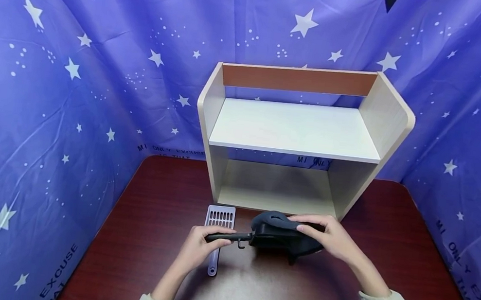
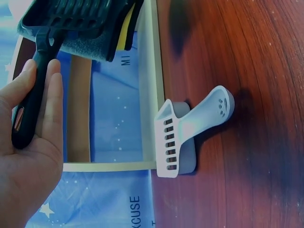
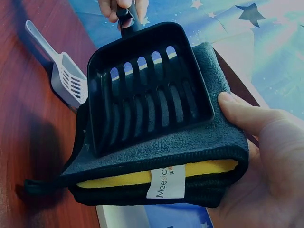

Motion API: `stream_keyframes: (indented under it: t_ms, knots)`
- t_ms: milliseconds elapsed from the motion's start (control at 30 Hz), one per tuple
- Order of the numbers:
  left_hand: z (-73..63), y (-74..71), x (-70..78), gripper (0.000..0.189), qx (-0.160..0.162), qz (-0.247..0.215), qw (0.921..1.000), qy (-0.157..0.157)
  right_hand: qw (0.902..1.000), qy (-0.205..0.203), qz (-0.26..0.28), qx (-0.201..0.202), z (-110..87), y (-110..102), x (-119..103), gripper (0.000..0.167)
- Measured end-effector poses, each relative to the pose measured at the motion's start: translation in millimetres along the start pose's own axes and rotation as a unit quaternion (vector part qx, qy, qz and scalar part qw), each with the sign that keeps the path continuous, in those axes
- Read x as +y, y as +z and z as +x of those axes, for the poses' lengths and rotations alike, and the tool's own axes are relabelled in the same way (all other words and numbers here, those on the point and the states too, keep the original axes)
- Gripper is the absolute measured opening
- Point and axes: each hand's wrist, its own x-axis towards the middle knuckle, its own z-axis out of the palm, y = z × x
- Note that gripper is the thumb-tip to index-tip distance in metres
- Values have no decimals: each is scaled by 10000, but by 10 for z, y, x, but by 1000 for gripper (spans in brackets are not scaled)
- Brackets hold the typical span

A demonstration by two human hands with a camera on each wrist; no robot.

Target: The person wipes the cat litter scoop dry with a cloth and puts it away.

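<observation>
My left hand (image 1: 196, 248) grips the handle of a black slotted litter scoop (image 3: 147, 85) between thumb and fingers. The scoop is raised above the table. A folded dark grey cloth (image 3: 164, 151) with a yellow inner side and a white label lies against the scoop's basket. My right hand (image 1: 338, 239) pinches that cloth by its edge, thumb on one face; in the right wrist view some of its fingers are hidden behind the folds. On the table near my left hand lies a pale lilac slotted scoop (image 2: 192, 124), handle toward me.
Behind the hands stands a pale two-tier shelf unit (image 1: 297, 126) with a brown back rail. The dark red wooden table (image 1: 139, 237) runs on both sides of it. A blue star-patterned curtain (image 1: 111, 82) surrounds the table.
</observation>
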Motion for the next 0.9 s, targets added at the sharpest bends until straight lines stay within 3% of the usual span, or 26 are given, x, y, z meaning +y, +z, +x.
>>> stream_keyframes:
  t_ms: [467,700,900]
  knots:
    - [-31,-76,-16,23,129,202,9996,-121,9996,-100,146,239,-100,-27,124,23]
    - [-10,-73,23,22,-106,361,9992,149,9984,-1,165,532,-131,-35,111,22]
    - [-9,-7,27,22,-235,449,9984,249,9950,-186,-167,964,-80,23,33,22]
